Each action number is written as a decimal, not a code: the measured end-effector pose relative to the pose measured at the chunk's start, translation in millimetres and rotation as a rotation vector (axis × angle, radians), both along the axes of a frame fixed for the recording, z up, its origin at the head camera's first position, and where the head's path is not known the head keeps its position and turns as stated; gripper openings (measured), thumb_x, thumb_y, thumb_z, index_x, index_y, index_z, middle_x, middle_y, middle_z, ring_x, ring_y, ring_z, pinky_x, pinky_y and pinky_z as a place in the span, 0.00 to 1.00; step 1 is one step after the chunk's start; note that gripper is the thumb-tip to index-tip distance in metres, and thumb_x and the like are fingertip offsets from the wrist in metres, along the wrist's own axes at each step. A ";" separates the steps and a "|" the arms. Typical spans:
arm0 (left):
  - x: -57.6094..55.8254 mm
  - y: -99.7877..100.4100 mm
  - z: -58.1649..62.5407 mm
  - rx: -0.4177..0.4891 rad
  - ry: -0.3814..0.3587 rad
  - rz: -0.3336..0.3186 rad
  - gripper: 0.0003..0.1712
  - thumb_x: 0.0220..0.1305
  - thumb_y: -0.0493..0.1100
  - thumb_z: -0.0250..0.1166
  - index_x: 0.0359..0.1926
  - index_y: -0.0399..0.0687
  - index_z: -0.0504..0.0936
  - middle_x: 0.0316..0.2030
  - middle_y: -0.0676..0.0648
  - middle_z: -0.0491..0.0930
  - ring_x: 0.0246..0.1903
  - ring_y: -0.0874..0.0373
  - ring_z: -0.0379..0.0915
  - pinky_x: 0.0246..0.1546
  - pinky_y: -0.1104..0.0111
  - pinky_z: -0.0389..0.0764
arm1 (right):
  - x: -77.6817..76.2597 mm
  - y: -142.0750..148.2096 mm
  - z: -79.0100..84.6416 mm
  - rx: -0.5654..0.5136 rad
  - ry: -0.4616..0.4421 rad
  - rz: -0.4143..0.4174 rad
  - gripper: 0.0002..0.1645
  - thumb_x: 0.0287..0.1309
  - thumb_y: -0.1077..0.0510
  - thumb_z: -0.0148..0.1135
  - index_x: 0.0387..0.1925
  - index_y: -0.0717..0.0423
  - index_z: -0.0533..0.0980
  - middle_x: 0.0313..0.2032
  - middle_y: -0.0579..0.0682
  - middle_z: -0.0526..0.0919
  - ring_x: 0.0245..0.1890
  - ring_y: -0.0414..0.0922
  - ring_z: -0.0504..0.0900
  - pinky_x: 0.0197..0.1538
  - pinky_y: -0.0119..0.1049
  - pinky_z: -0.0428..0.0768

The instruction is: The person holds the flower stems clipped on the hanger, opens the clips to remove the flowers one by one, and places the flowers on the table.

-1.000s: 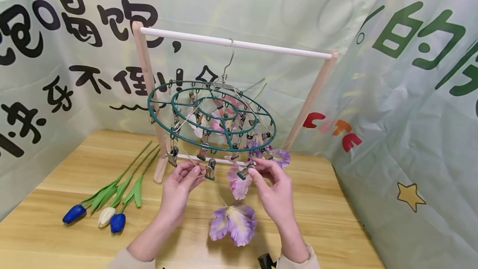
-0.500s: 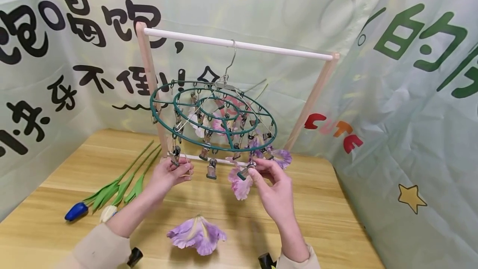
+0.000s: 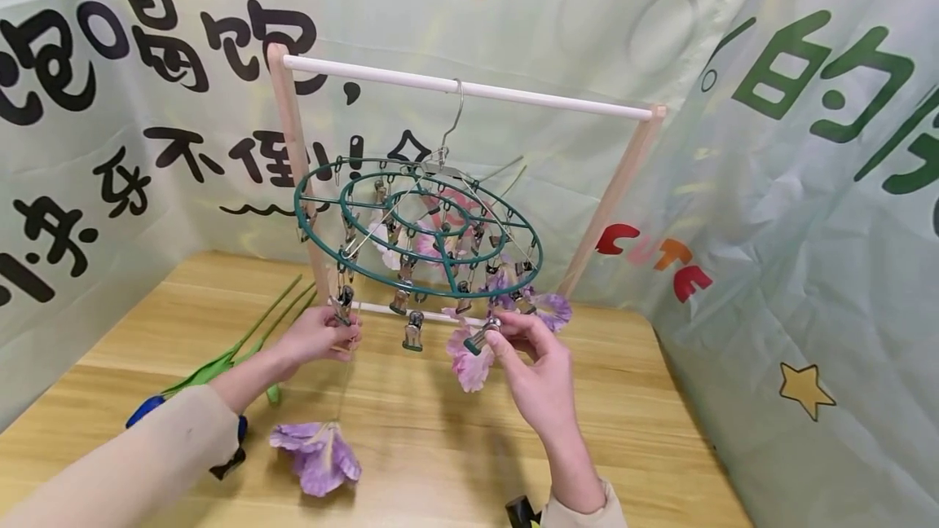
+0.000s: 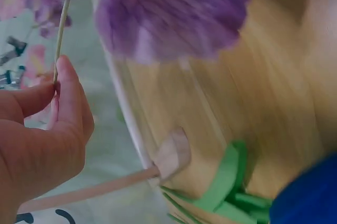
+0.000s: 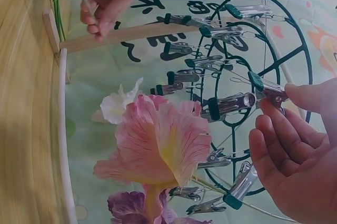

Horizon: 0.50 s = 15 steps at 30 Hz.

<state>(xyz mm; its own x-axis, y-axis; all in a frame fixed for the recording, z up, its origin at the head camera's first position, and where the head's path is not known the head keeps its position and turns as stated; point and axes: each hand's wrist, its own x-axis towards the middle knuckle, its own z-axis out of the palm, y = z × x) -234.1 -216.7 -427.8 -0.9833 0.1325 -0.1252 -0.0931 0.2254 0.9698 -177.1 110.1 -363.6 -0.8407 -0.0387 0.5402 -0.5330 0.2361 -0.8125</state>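
Observation:
My left hand (image 3: 314, 334) pinches the thin stem (image 4: 62, 37) of a purple artificial flower (image 3: 323, 456) between thumb and forefinger. The flower hangs head-down above the table, left of centre. My right hand (image 3: 541, 373) pinches a metal clip (image 3: 480, 339) with green tips on the near right rim of a round green clip hanger (image 3: 376, 275). In the right wrist view that clip (image 5: 268, 88) sits between thumb and forefinger, with no flower in it. A pink flower (image 5: 160, 142) and other blooms hang among the clips behind.
The hanger's hook hangs from the white bar (image 3: 550, 96) of a wooden stand (image 3: 612, 194). Artificial tulips (image 3: 213, 369) lie at left, partly behind my left sleeve. A black object (image 3: 522, 512) shows at the front edge. Printed cloth (image 3: 807, 267) walls the table.
My left hand has moved left, away from the hanger's front clips, carrying the purple flower with it. The right hand keeps its grip on the same clip.

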 end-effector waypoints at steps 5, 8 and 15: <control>-12.7 -8.0 -5.3 -0.056 -0.039 -0.050 0.21 0.74 0.32 0.60 0.61 0.19 0.70 0.46 0.28 0.83 0.39 0.49 0.84 0.37 0.64 0.88 | -0.2 0.1 -0.4 0.002 0.000 -0.004 0.14 0.62 0.67 0.72 0.50 0.61 0.84 0.38 0.54 0.88 0.39 0.42 0.85 0.48 0.30 0.84; -19.1 -13.6 -9.7 -0.099 -0.061 -0.054 0.20 0.74 0.31 0.59 0.59 0.19 0.70 0.47 0.29 0.83 0.38 0.52 0.84 0.36 0.64 0.88 | -0.3 -0.1 -0.7 0.003 0.004 -0.004 0.14 0.63 0.66 0.72 0.50 0.60 0.84 0.38 0.54 0.88 0.39 0.42 0.85 0.48 0.30 0.84; -30.7 -23.7 -24.0 -0.132 -0.061 -0.076 0.12 0.72 0.27 0.58 0.49 0.16 0.73 0.37 0.31 0.83 0.30 0.52 0.83 0.34 0.61 0.88 | -0.6 0.5 -0.6 -0.002 -0.003 -0.005 0.13 0.62 0.66 0.72 0.49 0.61 0.84 0.38 0.53 0.88 0.39 0.43 0.85 0.47 0.30 0.84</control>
